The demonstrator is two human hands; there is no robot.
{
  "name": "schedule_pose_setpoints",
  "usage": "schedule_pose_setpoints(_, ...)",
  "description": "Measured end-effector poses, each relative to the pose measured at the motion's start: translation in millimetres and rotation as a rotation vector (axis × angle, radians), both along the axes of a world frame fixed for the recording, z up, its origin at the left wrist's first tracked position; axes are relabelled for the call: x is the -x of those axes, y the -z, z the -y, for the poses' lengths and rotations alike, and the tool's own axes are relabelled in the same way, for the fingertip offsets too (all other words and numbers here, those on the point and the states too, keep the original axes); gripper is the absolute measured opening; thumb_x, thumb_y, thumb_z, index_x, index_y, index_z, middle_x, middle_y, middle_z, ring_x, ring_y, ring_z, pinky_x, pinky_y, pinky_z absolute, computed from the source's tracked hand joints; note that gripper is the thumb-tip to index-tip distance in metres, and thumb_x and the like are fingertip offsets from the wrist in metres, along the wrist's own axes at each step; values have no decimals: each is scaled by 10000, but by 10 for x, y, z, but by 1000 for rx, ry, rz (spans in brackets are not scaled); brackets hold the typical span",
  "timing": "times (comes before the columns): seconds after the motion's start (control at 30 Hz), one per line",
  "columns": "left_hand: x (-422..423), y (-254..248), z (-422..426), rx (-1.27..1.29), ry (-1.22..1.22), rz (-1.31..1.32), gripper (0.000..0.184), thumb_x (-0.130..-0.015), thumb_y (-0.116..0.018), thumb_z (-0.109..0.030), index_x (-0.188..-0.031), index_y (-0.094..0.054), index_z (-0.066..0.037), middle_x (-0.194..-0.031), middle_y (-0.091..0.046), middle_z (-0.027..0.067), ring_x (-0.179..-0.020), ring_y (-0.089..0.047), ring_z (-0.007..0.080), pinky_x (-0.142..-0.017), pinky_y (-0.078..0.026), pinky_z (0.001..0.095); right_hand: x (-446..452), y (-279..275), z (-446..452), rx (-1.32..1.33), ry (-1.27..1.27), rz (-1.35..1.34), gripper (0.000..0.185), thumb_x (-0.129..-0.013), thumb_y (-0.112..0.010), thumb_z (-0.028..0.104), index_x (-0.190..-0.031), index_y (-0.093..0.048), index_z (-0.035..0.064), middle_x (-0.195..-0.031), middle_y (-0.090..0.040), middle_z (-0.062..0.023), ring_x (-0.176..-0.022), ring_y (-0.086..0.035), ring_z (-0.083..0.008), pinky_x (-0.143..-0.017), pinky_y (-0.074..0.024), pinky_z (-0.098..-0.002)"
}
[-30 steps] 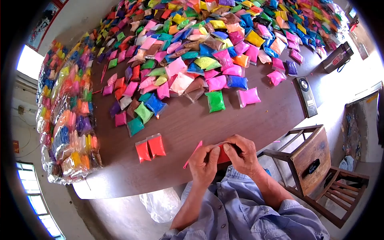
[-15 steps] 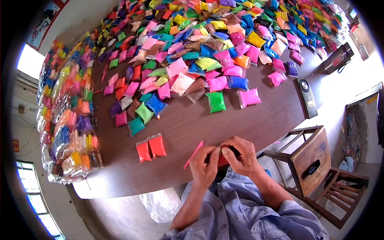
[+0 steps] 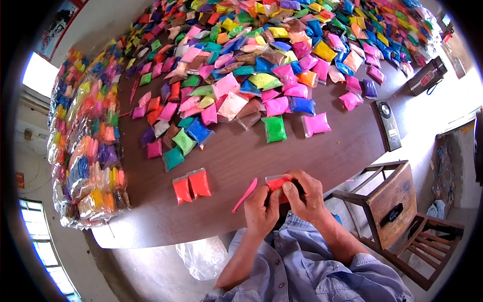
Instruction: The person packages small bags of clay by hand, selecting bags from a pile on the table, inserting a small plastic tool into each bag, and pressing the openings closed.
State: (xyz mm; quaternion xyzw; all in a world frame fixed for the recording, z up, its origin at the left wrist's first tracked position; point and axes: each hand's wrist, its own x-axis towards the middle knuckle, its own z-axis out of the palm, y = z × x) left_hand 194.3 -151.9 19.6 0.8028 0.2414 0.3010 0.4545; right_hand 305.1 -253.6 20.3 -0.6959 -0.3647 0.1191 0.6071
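Between my two hands, close to the table's front edge, is a small clear bag of red clay-like stuff (image 3: 275, 182). My left hand (image 3: 262, 210) pinches its left side with thumb and fingers. My right hand (image 3: 305, 197) grips the other side, thumb pressed on the front. The bag's clear top strip shows above my fingers; its lower part is mostly hidden. Just left of my left hand lies a pink plastic knife-like tool (image 3: 245, 195). Farther left, two filled red bags (image 3: 191, 185) lie side by side, touching.
A big heap of small colourful bags (image 3: 251, 75) covers the table's far part. Large clear sacks of such bags (image 3: 90, 166) line the left side. At right are a dark thermos (image 3: 426, 75), a black-and-silver device (image 3: 387, 126) and a wooden chair (image 3: 392, 201) beside the table (image 3: 166, 221).
The red bag has come up into view between my hands, its clear top edge now showing. My left hand has shifted slightly right and down.
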Motion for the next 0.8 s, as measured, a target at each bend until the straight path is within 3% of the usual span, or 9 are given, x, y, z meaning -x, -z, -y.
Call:
schedule_pose_setpoints(0.1,-15,-19,1,-40,-20,42,140,-986,-705,-161,-972,-689,-23,-756,-637,148,-621,-600,283,-575,-459,377,5,4,10,41,-7,-24,145,-958,-688,85,-1079,-683,5,-855,-687,-181,-713,-684,-310,-668,-540,-350)
schedule_pose_setpoints(0.2,12,-30,4,83,3,21,174,-979,-719,-185,-980,-685,-14,-768,-647,149,-625,-609,282,-576,-470,369,26,39,11,12,60,-12,155,-965,-687,89,-1093,-677,3,-844,-691,-175,-711,-689,-292,-677,-545,-344)
schedule_pose_setpoints(0.27,21,-73,-12,108,108,-26,215,-969,-739,-215,-980,-682,-8,-784,-661,152,-638,-623,278,-589,-486,359,28,45,12,27,101,-24,157,-970,-685,93,-1097,-673,1,-845,-696,-171,-714,-692,-276,-680,-547,-339)
schedule_pose_setpoints(0.53,8,103,16,106,23,29,151,-940,-742,-109,-994,-664,9,-830,-684,181,-688,-664,343,-617,-519,386,21,9,0,68,86,-51,187,-991,-675,129,-1113,-660,-12,-858,-704,-158,-719,-689,-245,-691,-544,-326)
schedule_pose_setpoints(0.6,17,115,18,86,-17,33,92,-939,-708,-17,-1025,-691,10,-836,-709,126,-713,-688,204,-654,-535,316,14,-6,-22,39,56,2,200,-995,-667,133,-1126,-654,-17,-842,-693,-145,-720,-676,-223,-692,-536,-312)
schedule_pose_setpoints(0.8,21,-5,-1,243,-8,50,118,-963,-719,-76,-1039,-698,13,-849,-713,122,-727,-675,184,-667,-533,317,-7,-55,4,126,-1,-87,163,-998,-657,123,-1054,-664,-30,-810,-660,-117,-714,-604,-154,-669,-506,-303)
